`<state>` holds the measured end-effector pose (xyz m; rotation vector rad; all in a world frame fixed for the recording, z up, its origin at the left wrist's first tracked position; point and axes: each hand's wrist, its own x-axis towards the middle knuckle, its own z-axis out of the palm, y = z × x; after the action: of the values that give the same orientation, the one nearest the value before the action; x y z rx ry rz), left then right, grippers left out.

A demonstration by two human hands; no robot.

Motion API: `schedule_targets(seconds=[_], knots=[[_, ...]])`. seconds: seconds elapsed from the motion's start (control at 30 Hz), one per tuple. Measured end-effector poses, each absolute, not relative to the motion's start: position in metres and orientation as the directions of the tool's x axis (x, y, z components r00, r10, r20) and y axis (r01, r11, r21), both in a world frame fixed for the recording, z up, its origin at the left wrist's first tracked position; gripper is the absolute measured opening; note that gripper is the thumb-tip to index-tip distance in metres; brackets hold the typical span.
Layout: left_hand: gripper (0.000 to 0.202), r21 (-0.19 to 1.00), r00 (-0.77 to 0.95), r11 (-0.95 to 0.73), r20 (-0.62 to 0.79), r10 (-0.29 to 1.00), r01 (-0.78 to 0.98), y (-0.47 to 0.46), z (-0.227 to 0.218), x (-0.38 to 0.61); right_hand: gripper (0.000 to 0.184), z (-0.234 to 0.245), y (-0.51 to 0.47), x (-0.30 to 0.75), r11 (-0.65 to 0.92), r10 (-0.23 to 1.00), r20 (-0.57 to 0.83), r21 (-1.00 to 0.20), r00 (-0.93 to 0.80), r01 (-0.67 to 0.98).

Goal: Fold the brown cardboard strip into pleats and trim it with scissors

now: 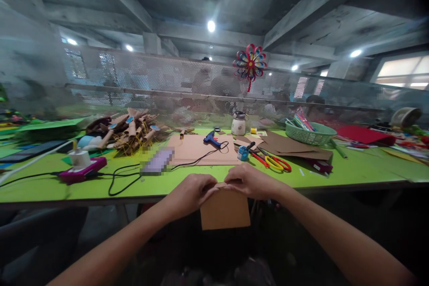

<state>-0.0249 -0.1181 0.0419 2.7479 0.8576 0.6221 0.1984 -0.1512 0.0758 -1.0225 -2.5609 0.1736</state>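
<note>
A brown piece of cardboard [226,211] hangs from both hands just off the table's front edge. My left hand [194,191] pinches its top edge on the left, while my right hand [250,181] grips the same edge on the right. Between the fingertips the top edge looks folded or rolled over. Beyond the hands lie flat cardboard sheets [187,154] with a blue glue gun [212,140] on them. A small blue jar [242,153] stands just past my right hand, beside red and yellow scissors [275,163].
On the green table [187,182], a purple power strip [83,170] and black cables lie left, with a pile of rolled cardboard pieces [134,136] behind. A jug [238,124], a green basket [311,133] and brown sheets [288,145] stand further back. A mesh partition [161,80] carries a paper flower [250,63].
</note>
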Motion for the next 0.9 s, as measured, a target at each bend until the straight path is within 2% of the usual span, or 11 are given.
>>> schedule_targets(seconds=[0.17, 0.37, 0.5, 0.63, 0.7, 0.8, 0.9], knots=[[0.032, 0.349, 0.734, -0.792, 0.313, 0.603, 0.501, -0.116, 0.042, -0.034, 0.019, 0.067, -0.148, 0.204, 0.757, 0.652, 0.371, -0.268, -0.661, 0.597], [0.031, 0.232, 0.779, -0.829, 0.286, 0.558, 0.509, -0.113, 0.037, -0.038, 0.020, 0.061, -0.143, 0.203, 0.768, 0.640, 0.404, -0.319, -0.654, 0.555], [0.032, 0.213, 0.785, -0.839, 0.298, 0.544, 0.500, -0.111, 0.034, -0.039, 0.025, 0.061, -0.139, 0.206, 0.725, 0.685, 0.341, -0.400, -0.644, 0.560], [0.035, 0.311, 0.790, -0.826, 0.270, 0.551, 0.470, -0.110, 0.037, -0.043, 0.032, 0.064, -0.139, 0.214, 0.637, 0.762, 0.257, -0.466, -0.595, 0.614], [0.037, 0.391, 0.793, -0.804, 0.241, 0.560, 0.448, -0.107, 0.038, -0.044, 0.035, 0.066, -0.140, 0.218, 0.574, 0.795, 0.195, -0.550, -0.575, 0.607], [0.040, 0.532, 0.797, -0.739, 0.183, 0.576, 0.412, -0.100, 0.039, -0.045, 0.039, 0.070, -0.143, 0.222, 0.481, 0.793, 0.080, -0.690, -0.604, 0.541], [0.041, 0.644, 0.819, -0.660, 0.089, 0.567, 0.387, -0.093, 0.039, -0.045, 0.041, 0.068, -0.145, 0.226, 0.436, 0.779, 0.028, -0.743, -0.627, 0.508]])
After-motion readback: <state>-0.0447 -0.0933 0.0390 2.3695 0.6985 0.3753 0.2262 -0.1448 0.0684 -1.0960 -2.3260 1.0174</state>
